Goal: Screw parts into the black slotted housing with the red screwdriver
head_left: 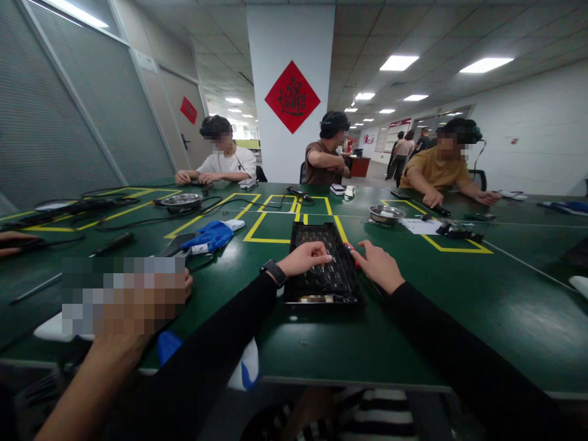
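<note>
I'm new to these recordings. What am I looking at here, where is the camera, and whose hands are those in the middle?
There is no machine here: a person works with two bare hands, and the one picture comes from a camera worn on that person's head, looking forward and down. The black-sleeved arms in the middle are theirs. The left hand, with a watch on the wrist, rests its fingers on a black laptop base lying open on the green table. The right hand lies beside its right edge, touching a red-handled tool; neither hand grips anything. Blue gloves lie to the left, and a metal bowl sits farther back. Other people sit around the table; the blurred hand at lower left is a co-worker's.
</note>
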Demonstrator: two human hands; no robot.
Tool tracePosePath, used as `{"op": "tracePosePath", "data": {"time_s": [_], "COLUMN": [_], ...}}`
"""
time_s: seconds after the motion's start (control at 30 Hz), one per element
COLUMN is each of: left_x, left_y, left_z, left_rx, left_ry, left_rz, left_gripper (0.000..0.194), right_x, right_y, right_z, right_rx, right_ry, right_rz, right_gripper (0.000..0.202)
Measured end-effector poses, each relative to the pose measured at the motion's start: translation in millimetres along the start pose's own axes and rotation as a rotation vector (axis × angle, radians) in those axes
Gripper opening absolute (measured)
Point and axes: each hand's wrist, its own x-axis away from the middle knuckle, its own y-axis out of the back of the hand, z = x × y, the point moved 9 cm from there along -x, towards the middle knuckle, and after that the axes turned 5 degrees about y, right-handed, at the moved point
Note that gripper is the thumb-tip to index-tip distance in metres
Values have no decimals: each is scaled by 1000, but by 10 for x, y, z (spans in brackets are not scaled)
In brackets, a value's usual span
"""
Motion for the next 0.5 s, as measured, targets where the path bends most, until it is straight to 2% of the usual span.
{"op": "tracePosePath", "data": {"time_s": [0.13, 0.2, 0.27, 0.37, 0.5], "left_x": [-2, 1, 5, 16, 32], "left_y": [2, -11, -31, -104, -169], "left_z": [-24, -47, -61, -50, -14], "left_rx": [15, 42, 71, 101, 144], "left_ry": [4, -1, 2, 29, 70], "left_rz": [-25, -25, -19, 37, 103], "left_gripper": [33, 33, 32, 31, 29], "right_x": [86, 177, 268, 331, 308], "right_y": [372, 436, 412, 337, 286], "right_z": [498, 761, 954, 1036, 955], "right_rx": [-208, -312, -394, -482, -539], "right_ry": [321, 497, 623, 673, 638], "right_rz": [-187, -181, -128, -100, -116], "right_gripper": [30, 24, 21, 17, 14]}}
